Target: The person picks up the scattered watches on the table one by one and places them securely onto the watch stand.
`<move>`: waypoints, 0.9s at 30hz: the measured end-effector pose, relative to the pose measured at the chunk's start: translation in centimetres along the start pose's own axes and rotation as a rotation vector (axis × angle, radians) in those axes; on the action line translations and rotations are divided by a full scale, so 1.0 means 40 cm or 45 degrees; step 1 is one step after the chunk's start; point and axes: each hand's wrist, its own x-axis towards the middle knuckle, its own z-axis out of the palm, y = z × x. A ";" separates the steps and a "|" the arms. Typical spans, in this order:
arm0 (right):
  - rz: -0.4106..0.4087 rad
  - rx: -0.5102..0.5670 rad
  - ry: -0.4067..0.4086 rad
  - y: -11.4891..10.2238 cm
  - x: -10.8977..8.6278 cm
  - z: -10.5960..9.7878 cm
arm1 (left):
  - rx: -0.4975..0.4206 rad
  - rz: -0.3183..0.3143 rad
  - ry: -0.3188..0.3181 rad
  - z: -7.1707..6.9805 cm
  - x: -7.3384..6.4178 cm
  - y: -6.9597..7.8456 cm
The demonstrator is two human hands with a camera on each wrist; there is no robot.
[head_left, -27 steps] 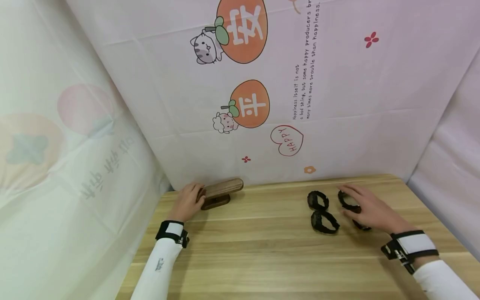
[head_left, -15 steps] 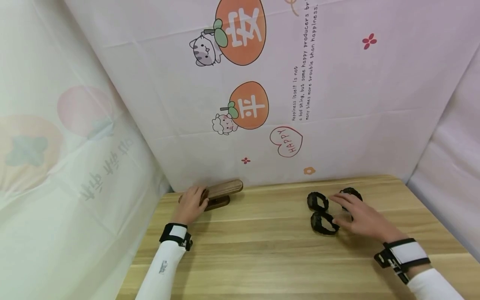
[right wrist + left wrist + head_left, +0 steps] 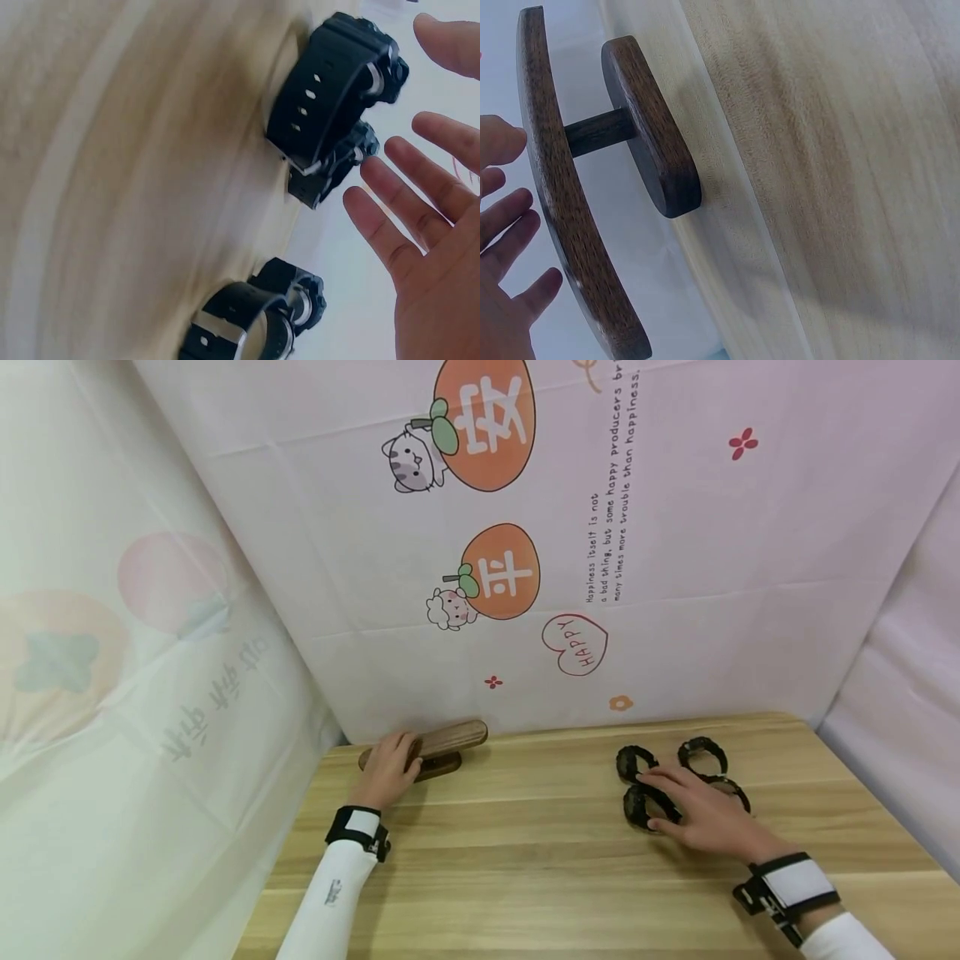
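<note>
A dark wooden T-bar stand (image 3: 453,739) is at the table's back left. Its long top bar (image 3: 574,202) sits on a short post (image 3: 600,133) above an oval base (image 3: 660,142). My left hand (image 3: 388,768) rests on the bar's left part, fingertips along its edge and not wrapped round it. Several black wristwatches with looped straps lie at the right. Over the two left ones, a front watch (image 3: 637,810) and a back watch (image 3: 627,763), my right hand (image 3: 697,814) reaches with fingers spread. The right wrist view shows its fingers straight beside a black watch (image 3: 319,97), gripping nothing.
Two more watches, a rear watch (image 3: 703,743) and a nearer watch (image 3: 742,793), lie right of my right hand. The wooden table (image 3: 525,860) ends at a printed white cloth (image 3: 675,568) behind. White cloth (image 3: 247,777) also hangs at the left side.
My right hand has moved left from the right pair of watches to the left pair, uncovering the right ones. My left hand has slid slightly right along the bar.
</note>
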 end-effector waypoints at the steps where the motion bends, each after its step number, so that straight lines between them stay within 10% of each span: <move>1: -0.009 -0.011 0.004 -0.001 0.000 0.005 | 0.001 -0.002 0.002 0.001 0.000 0.000; 27: -0.032 0.018 0.055 0.003 0.010 0.059 | 0.099 -0.105 0.000 0.039 0.009 0.017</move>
